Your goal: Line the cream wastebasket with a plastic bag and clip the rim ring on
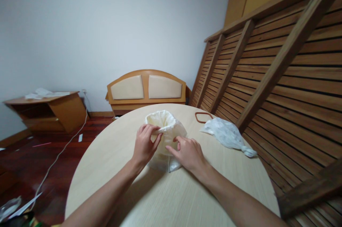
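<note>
We have a white bag [166, 138] standing on the near-round tabletop [112, 155], close to its middle, with its gathered mouth open and facing upward. Our left hand [145, 143] is at the bag's left side, thumb and fingers drawn almost together on the near edge of the mouth, so we have a pinch of it. Our right hand [189, 153] is at the bag's right side, its fingers curled and the thumb a little apart from them; they are against or just in front of the bag, and we cannot tell whether they have hold of any cloth. A thin grey cord [169, 165] hangs low on the bag's near side. To the right on the tabletop we see a brown frame [204, 113] with rounded corners and, just beside it, a clear plastic bag [226, 133] with one bunched end. Beyond the tabletop is a padded headboard [146, 84].
</note>
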Available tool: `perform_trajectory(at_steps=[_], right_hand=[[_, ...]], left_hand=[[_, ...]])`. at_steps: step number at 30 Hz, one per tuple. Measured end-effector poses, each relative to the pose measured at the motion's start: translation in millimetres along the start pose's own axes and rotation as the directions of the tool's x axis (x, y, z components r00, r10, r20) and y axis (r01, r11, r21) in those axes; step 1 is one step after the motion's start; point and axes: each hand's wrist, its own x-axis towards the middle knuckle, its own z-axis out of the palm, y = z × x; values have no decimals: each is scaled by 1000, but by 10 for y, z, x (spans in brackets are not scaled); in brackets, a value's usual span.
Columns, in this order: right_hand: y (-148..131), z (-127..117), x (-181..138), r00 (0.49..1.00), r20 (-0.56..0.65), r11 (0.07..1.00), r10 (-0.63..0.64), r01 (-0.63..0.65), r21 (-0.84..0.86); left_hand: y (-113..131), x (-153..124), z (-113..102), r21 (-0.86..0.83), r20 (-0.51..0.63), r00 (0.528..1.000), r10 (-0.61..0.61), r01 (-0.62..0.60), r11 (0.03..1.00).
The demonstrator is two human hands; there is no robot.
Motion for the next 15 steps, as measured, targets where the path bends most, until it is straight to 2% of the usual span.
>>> perform_trajectory(at_steps=[7,15], right_hand=[[71,46,54,999,5,999,-38,38,11],[180,-120,107,997,72,994,-2,10,-109]], left_hand=[[32,-26,61,58,-8,998,62,-62,996],[49,-21,34,55,15,994,112,-113,992]])
